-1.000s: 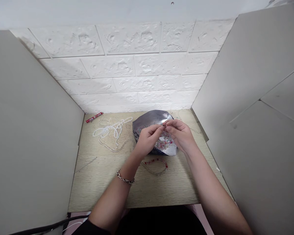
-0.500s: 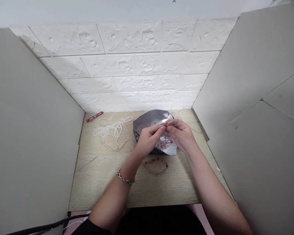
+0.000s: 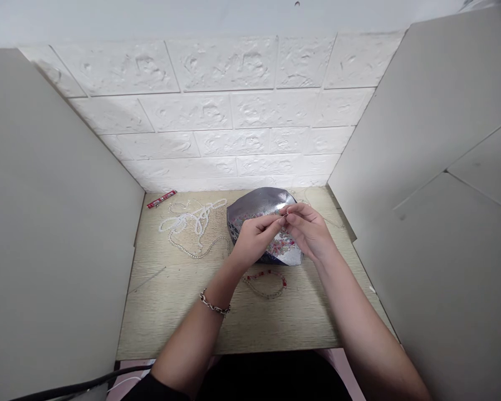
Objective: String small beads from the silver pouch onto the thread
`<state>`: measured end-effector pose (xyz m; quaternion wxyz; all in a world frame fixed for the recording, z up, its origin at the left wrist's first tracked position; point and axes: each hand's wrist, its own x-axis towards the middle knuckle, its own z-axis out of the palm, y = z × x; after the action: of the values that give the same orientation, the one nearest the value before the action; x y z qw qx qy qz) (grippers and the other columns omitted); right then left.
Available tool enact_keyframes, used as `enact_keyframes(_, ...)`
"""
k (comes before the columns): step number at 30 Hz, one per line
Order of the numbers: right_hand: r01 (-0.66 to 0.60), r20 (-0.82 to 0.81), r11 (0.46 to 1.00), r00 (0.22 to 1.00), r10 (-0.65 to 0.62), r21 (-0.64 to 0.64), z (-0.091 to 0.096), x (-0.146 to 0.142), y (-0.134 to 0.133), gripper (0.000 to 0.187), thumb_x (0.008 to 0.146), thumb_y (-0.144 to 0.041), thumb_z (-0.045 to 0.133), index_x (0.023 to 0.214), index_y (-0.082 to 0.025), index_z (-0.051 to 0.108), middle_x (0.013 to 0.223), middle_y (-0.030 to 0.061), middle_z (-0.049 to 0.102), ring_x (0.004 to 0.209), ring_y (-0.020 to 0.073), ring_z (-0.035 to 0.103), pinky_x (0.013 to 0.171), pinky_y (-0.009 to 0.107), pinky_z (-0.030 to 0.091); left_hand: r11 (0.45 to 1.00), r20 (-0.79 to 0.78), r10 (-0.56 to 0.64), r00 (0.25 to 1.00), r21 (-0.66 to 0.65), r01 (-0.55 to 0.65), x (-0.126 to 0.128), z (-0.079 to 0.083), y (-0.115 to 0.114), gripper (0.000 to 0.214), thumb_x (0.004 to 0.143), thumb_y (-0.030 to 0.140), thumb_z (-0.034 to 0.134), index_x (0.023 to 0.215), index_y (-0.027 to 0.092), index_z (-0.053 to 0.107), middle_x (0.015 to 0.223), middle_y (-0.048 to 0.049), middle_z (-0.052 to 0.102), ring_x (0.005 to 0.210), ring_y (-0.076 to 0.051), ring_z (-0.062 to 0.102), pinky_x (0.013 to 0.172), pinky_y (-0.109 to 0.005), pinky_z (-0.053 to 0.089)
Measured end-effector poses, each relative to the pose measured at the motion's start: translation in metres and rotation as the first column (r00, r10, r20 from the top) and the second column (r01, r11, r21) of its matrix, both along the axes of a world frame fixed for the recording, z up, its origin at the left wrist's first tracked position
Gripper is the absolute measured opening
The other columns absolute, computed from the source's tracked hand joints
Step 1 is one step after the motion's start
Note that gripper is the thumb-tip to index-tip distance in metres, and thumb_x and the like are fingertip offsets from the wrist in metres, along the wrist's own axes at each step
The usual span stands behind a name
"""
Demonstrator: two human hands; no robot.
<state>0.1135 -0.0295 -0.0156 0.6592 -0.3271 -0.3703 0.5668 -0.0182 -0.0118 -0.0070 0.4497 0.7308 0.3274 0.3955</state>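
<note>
Fingertip work over the silvery bowl [image 3: 254,201]: a small piece [image 3: 284,214], too tiny to identify, is pinched between left hand [image 3: 254,239] and right hand [image 3: 311,231], each grip pressed together on it. Since a second ago the hands have barely shifted. A beaded strand [image 3: 267,283] lies nearer on the counter [image 3: 183,312].

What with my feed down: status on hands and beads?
Over silver bowl of beads, left hand, right hand pinched together; item too small to tell. Nothing blocking.
</note>
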Motion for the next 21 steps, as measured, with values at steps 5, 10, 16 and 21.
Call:
enact_keyframes(5,0.008,0.038,1.0,0.999,-0.007,-0.017,0.0,-0.0006,-0.0004,0.018,0.055,-0.024,0.072,0.068,-0.021,0.059,0.075,-0.0016,0.059,0.071,0.0094,0.052,0.065,0.024,0.043,1.0,-0.016,0.011,1.0,0.003,-0.011,0.0,0.0002,-0.0008,0.034,0.079,0.041,0.044,0.085,0.016,0.067,0.07,-0.0011,0.062,0.072,-0.014,0.053,0.069,-0.025,0.041)
enact_keyframes(10,-0.026,0.032,0.999,0.999,0.027,-0.027,-0.0003,0.0012,-0.0004,0.017,0.055,-0.024,0.072,0.067,-0.021,0.06,0.076,-0.0015,0.059,0.07,0.009,0.051,0.063,0.023,0.042,1.0,-0.028,0.009,1.0,0.006,-0.008,-0.0005,0.0016,-0.0006,0.034,0.079,0.039,0.045,0.091,0.016,0.066,0.08,-0.0022,0.066,0.075,-0.014,0.055,0.069,-0.025,0.041)
enact_keyframes(16,-0.084,0.037,0.996,0.996,0.085,-0.019,-0.0012,0.0017,0.001,0.015,0.058,-0.025,0.071,0.068,-0.021,0.062,0.075,-0.0018,0.059,0.07,0.0084,0.052,0.066,0.024,0.042,1.0,-0.003,-0.013,1.0,-0.013,0.013,-0.0001,-0.0002,0.002,0.031,0.079,0.037,0.046,0.093,0.017,0.066,0.089,-0.0024,0.066,0.083,-0.015,0.056,0.076,-0.026,0.041)
enact_keyframes(21,-0.077,0.057,0.996,0.995,0.079,-0.032,-0.0015,0.0005,0.0013,0.017,0.055,-0.026,0.072,0.067,-0.021,0.061,0.073,-0.0019,0.059,0.069,0.0089,0.052,0.068,0.025,0.042,0.996,0.061,-0.03,0.998,-0.084,0.035,0.0004,-0.0002,0.0017,0.033,0.079,0.038,0.045,0.087,0.014,0.066,0.08,-0.0024,0.064,0.078,-0.014,0.054,0.074,-0.026,0.041)
